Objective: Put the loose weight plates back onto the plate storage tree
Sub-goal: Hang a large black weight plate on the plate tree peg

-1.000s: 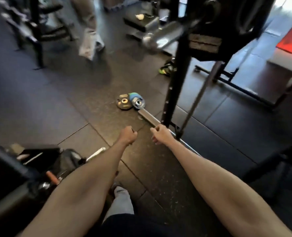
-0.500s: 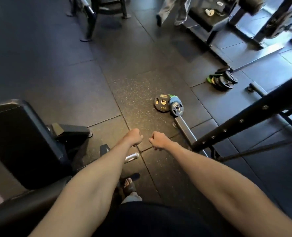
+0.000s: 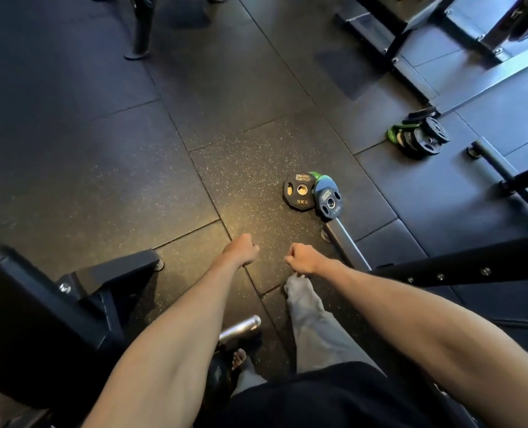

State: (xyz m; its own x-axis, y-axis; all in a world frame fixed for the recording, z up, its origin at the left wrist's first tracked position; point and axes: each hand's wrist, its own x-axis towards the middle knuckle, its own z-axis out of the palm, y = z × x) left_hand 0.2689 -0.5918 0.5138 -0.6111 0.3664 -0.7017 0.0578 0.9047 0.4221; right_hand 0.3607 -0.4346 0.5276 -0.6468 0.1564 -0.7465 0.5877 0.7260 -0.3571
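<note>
Weight plate (image 3: 299, 191) lies flat on the speckled rubber floor (image 3: 244, 168), just ahead of a person's two clenched fists.

Black and many-sided, it lies face up, its gold "5KG" mark on the edge nearest the person. A blue-grey plate (image 3: 329, 200) stands tilted against its right side, with a green plate (image 3: 314, 176) behind, at the end of a steel rail (image 3: 344, 245). A pile of plates (image 3: 418, 135) sits well apart, to the right. The left grip (image 3: 241, 250) and right grip (image 3: 301, 259) are curled tight, holding nothing.

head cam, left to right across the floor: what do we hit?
bench foot → left hand → black 5 kg plate → blue plate → pile of plates. The right hand is left out because it spans the same width as the black plate.
</note>
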